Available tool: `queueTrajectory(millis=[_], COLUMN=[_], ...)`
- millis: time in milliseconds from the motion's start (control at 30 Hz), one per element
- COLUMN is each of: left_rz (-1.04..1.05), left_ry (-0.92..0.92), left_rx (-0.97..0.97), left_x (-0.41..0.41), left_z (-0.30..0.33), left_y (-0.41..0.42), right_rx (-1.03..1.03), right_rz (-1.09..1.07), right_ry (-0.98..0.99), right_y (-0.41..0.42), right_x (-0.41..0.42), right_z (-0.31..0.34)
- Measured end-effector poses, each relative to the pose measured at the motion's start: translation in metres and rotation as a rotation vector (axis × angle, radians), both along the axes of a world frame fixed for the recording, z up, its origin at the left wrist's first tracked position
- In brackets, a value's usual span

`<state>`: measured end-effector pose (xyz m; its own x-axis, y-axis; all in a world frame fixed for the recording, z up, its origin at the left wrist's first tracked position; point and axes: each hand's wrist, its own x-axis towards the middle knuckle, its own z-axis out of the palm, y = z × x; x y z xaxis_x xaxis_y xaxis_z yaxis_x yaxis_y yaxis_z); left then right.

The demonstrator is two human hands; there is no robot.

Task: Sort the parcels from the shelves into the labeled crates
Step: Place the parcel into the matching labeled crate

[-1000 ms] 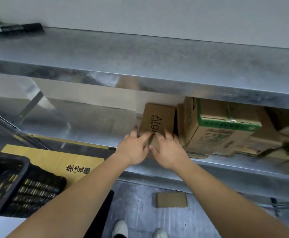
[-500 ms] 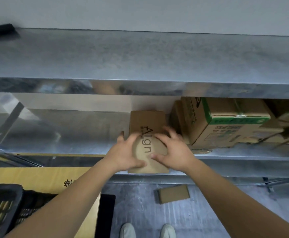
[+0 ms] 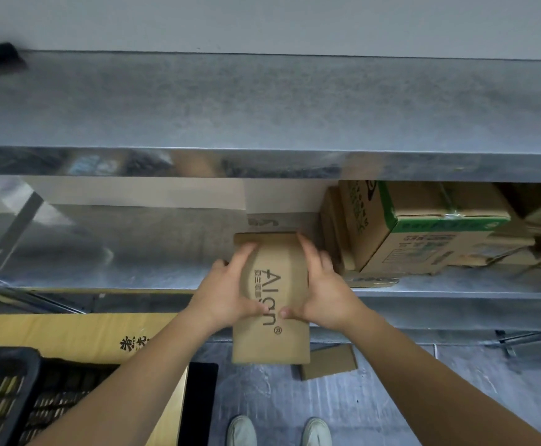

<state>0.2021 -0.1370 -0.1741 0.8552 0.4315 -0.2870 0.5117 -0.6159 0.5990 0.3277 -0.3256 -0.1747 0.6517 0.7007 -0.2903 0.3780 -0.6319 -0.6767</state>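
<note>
From the head view, the left hand (image 3: 227,297) and right hand (image 3: 322,292) clasp the Align parcel (image 3: 270,299), fingers curled round its sides, half off the lower shelf (image 3: 455,289). Pick-up step, I'd say; next it needs carrying to the black crate (image 3: 5,375).

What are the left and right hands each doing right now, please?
Left hand: grips the left side of the Align box.
Right hand: grips its right side.
</note>
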Motion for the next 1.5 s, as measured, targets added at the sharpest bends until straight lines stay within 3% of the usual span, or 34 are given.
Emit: queueTrajectory(millis=[233,600,767,900,1033,1333,1500], left_rz=[0.118,0.297,0.51,0.454,0.378,0.488,0.528], left_ry=[-0.036,-0.458,-0.404,-0.378,-0.304,-0.389,-0.379], left_rx=[0.129,0.317,0.23,0.084,0.148,0.195,0.086], left_x=[-0.032,-0.102,-0.122,-0.15,-0.175,-0.222,-0.259], left_z=[0.037,0.104,0.115,0.121,0.119,0.107,0.103], left_y=[-0.026,-0.084,-0.1,-0.106,-0.113,-0.125,-0.13], right_rx=[0.089,0.448,0.485,0.395,0.404,0.483,0.513], right_rz=[0.016,0.187,0.151,0.325,0.484,0.479,0.608], right_ry=[-0.018,-0.079,0.069,0.274,0.234,0.153,0.02], right_y=[-0.005,-0.033,-0.032,-0.036,-0.037,-0.024,-0.022], right_x=[-0.012,-0.043,-0.046,-0.046,-0.062,-0.104,-0.136], right_z=[0.019,0.061,0.078,0.087,0.094,0.084,0.097])
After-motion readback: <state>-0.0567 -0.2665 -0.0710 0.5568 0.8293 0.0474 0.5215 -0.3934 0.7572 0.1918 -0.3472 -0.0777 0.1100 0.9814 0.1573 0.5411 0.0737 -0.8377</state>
